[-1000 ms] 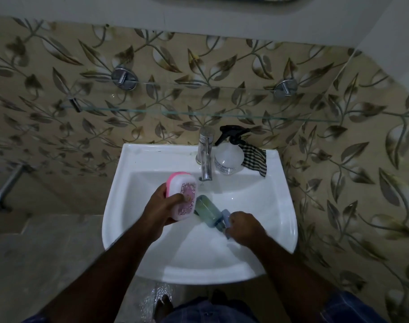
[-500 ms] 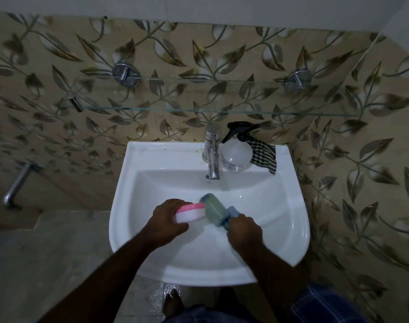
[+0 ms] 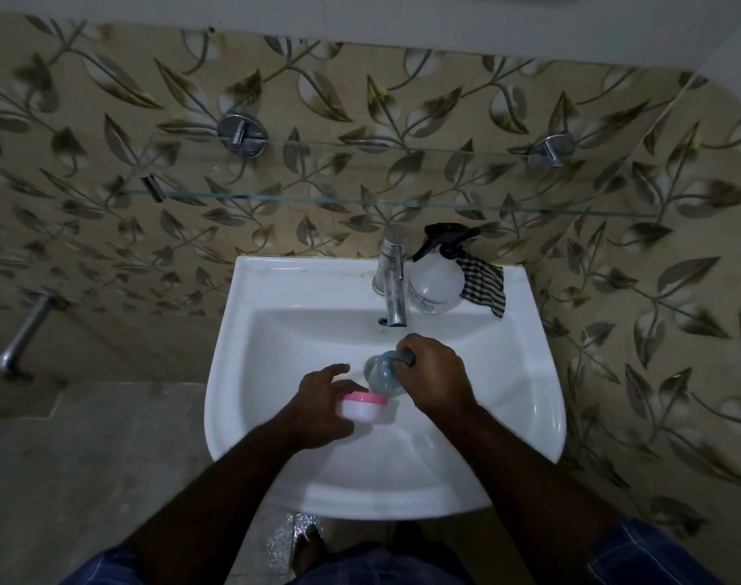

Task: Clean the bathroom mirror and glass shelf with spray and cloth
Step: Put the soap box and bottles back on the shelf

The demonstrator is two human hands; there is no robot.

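At frame centre, a pink-lidded white box (image 3: 366, 409) is being gripped by the left hand (image 3: 324, 409); a translucent grey-green bottle (image 3: 383, 373) is being clasped by the right hand (image 3: 434, 373); the rounded clear spray bottle (image 3: 436, 285) and checked cloth (image 3: 484, 285) are being left well above, upper right on the glossy white sink (image 3: 276, 289).

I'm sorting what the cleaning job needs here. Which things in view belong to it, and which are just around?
For the job:
- spray bottle
- checked cloth
- glass shelf

Just around:
- pink-and-white soap case, under the left hand
- grey-green cup, in the right hand
- tap
- basin
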